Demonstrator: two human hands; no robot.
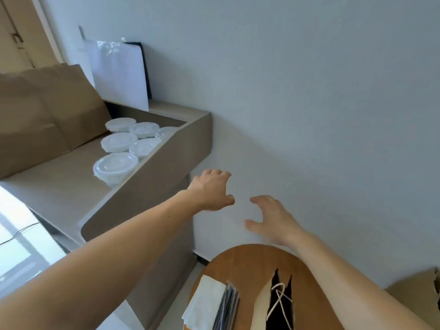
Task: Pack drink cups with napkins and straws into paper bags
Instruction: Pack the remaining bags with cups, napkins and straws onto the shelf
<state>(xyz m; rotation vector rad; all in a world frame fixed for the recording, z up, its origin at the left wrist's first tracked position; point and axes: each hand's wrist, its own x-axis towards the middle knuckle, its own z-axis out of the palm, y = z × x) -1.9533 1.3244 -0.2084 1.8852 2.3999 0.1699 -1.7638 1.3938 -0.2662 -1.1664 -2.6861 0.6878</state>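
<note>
Below left grip (210, 192), right grip (270, 220): paper bag (261, 306), apparently open.

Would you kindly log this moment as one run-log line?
left hand: empty, raised | right hand: empty, raised | cups: on sofa | paper bag: open, on table | napkins: on table

Bare forearms (119, 253) lead to a bare left grip (210, 191) and right grip (271, 217).

Brown paper bag (264, 306), white napkins (204, 303), clear cups (116, 166), tan sofa (47, 129).
</note>
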